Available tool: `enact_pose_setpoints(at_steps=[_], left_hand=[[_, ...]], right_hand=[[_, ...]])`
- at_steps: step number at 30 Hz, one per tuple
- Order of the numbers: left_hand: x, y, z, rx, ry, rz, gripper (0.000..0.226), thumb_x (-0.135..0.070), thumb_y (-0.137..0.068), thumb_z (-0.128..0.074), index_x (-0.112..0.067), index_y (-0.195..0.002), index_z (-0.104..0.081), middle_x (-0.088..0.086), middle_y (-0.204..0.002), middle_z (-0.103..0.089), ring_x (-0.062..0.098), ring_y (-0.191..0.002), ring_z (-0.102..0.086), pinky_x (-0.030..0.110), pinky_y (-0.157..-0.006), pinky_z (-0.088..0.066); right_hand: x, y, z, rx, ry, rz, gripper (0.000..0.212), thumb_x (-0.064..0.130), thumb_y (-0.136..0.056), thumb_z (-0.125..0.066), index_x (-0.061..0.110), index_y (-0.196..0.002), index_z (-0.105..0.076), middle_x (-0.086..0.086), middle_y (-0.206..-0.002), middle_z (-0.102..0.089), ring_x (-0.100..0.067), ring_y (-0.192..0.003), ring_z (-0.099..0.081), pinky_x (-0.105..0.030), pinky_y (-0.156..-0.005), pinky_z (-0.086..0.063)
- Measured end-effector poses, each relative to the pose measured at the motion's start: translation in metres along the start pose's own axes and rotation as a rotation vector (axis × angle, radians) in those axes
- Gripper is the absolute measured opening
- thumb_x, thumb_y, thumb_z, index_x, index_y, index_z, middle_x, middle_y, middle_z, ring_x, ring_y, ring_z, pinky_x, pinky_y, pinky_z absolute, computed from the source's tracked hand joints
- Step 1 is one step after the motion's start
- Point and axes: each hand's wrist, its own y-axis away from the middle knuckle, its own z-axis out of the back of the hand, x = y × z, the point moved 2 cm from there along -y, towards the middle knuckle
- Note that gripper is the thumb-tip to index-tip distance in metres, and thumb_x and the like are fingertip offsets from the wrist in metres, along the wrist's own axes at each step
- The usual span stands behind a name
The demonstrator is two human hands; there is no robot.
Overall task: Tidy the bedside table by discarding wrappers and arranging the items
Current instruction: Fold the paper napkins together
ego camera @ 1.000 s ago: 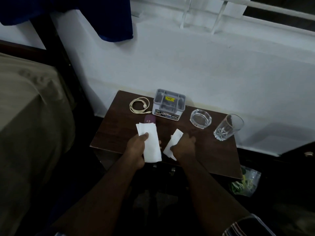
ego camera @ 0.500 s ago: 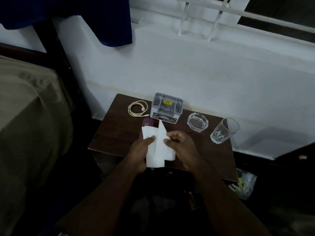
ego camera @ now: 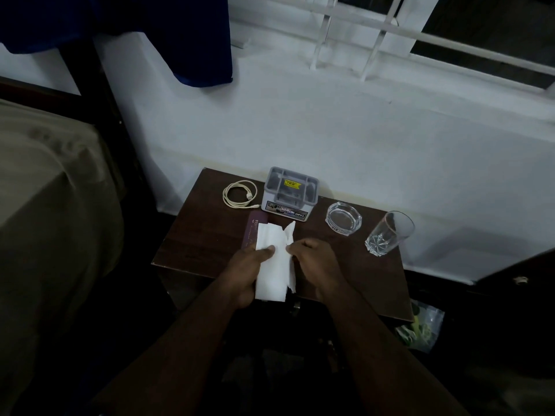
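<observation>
Over the front of the dark wooden bedside table (ego camera: 198, 235) I hold white tissues (ego camera: 274, 265) between both hands. My left hand (ego camera: 244, 274) grips the larger sheet from the left, thumb on top. My right hand (ego camera: 315, 262) pinches a smaller tissue against it from the right. Under the tissues' far end lies a maroon booklet (ego camera: 253, 228), partly hidden. At the back stand a grey organiser box (ego camera: 289, 190), a coiled white cable (ego camera: 238, 193), a glass ashtray (ego camera: 344, 219) and a tilted-looking drinking glass (ego camera: 389, 234).
A bed with an olive cover (ego camera: 51, 211) fills the left side. A white wall and window ledge rise behind the table. A clear plastic bag with green contents (ego camera: 420, 328) lies on the floor at the table's right front corner. Blue cloth (ego camera: 168, 34) hangs at the upper left.
My right hand brought its smaller tissue leftwards onto the larger sheet in my left hand. The two pieces, apart a second ago, are now held together.
</observation>
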Motion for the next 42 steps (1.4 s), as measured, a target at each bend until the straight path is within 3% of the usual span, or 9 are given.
enact_pose_setpoints(at_steps=[8, 16, 20, 23, 26, 31, 35, 38, 42], left_hand=[[-0.003, -0.003, 0.005, -0.017, 0.07, 0.038, 0.019, -0.018, -0.097, -0.057, -0.01, -0.113, -0.063, 0.026, -0.104, -0.071, 0.042, -0.089, -0.068, 0.057, -0.081, -0.056], [0.002, -0.008, -0.001, 0.054, 0.336, 0.019, 0.049, -0.045, -0.101, -0.042, -0.01, -0.132, -0.059, 0.018, -0.116, -0.071, 0.036, -0.101, -0.069, 0.044, -0.078, -0.057], [-0.006, -0.009, 0.001, 0.137, 0.431, 0.059, 0.062, -0.06, -0.099, -0.027, -0.018, -0.138, -0.05, 0.005, -0.121, -0.068, 0.023, -0.104, -0.068, 0.039, -0.079, -0.053], [-0.01, -0.005, 0.001, 0.144, 0.364, 0.04, 0.053, -0.058, -0.079, -0.068, -0.015, -0.11, -0.062, 0.004, -0.087, -0.077, 0.013, -0.076, -0.074, 0.032, -0.071, -0.055], [-0.003, -0.003, 0.002, 0.104, 0.272, 0.056, 0.057, -0.038, -0.083, -0.072, -0.002, -0.125, -0.061, 0.022, -0.109, -0.069, 0.03, -0.088, -0.07, 0.037, -0.071, -0.057], [0.001, -0.007, 0.006, -0.019, 0.265, 0.068, 0.052, -0.032, -0.098, -0.051, 0.007, -0.133, -0.052, 0.034, -0.127, -0.058, 0.041, -0.098, -0.061, 0.044, -0.083, -0.051], [0.0, -0.005, 0.004, 0.09, 0.311, 0.055, 0.042, -0.029, -0.099, -0.044, 0.005, -0.118, -0.059, 0.03, -0.1, -0.068, 0.04, -0.081, -0.068, 0.043, -0.067, -0.058], [0.0, -0.004, 0.0, 0.168, 0.333, 0.011, 0.047, -0.025, -0.093, -0.056, -0.002, -0.134, -0.053, 0.034, -0.125, -0.06, 0.049, -0.107, -0.063, 0.053, -0.078, -0.057], [-0.005, -0.005, -0.01, 0.112, 0.346, -0.065, 0.034, -0.014, -0.098, -0.052, -0.009, -0.132, -0.056, 0.024, -0.122, -0.067, 0.039, -0.105, -0.068, 0.046, -0.071, -0.06]], right_hand=[[0.022, 0.014, 0.029, -0.217, -0.126, 0.072, 0.018, 0.014, -0.085, -0.063, -0.002, -0.078, -0.065, -0.013, -0.068, -0.059, -0.015, -0.063, -0.051, -0.025, -0.054, -0.038], [0.03, 0.031, 0.005, 0.146, -0.677, -0.118, 0.019, 0.0, -0.092, -0.057, -0.001, -0.107, -0.069, -0.018, -0.105, -0.074, -0.027, -0.091, -0.071, -0.046, -0.087, -0.056], [0.005, 0.029, -0.007, -0.071, -0.053, 0.037, 0.017, 0.023, -0.082, -0.072, 0.024, -0.099, -0.069, 0.004, -0.096, -0.074, -0.013, -0.087, -0.071, -0.043, -0.083, -0.059], [0.006, 0.033, -0.006, -0.099, 0.12, 0.182, 0.015, 0.025, -0.081, -0.074, 0.023, -0.096, -0.072, 0.013, -0.087, -0.07, -0.006, -0.084, -0.067, -0.03, -0.082, -0.056], [0.008, 0.036, -0.003, -0.066, 0.137, 0.239, 0.023, 0.028, -0.083, -0.074, 0.021, -0.104, -0.072, 0.011, -0.094, -0.071, -0.003, -0.087, -0.066, -0.03, -0.085, -0.055], [0.001, 0.048, -0.013, 0.056, -0.02, 0.11, 0.052, 0.034, -0.077, -0.079, 0.028, -0.124, -0.057, 0.014, -0.103, -0.068, 0.0, -0.091, -0.065, -0.027, -0.082, -0.056], [-0.003, 0.05, -0.015, -0.023, -0.294, 0.017, 0.028, 0.012, -0.079, -0.076, 0.018, -0.106, -0.07, -0.002, -0.098, -0.075, -0.018, -0.087, -0.073, -0.042, -0.075, -0.061], [0.002, 0.049, -0.008, -0.121, -0.614, -0.053, 0.01, 0.002, -0.081, -0.071, 0.012, -0.084, -0.072, -0.01, -0.087, -0.074, -0.029, -0.082, -0.07, -0.049, -0.072, -0.056], [0.004, 0.051, -0.006, -0.01, -0.83, -0.119, 0.025, 0.009, -0.084, -0.072, 0.015, -0.108, -0.068, -0.006, -0.101, -0.074, -0.026, -0.093, -0.072, -0.047, -0.073, -0.059]])
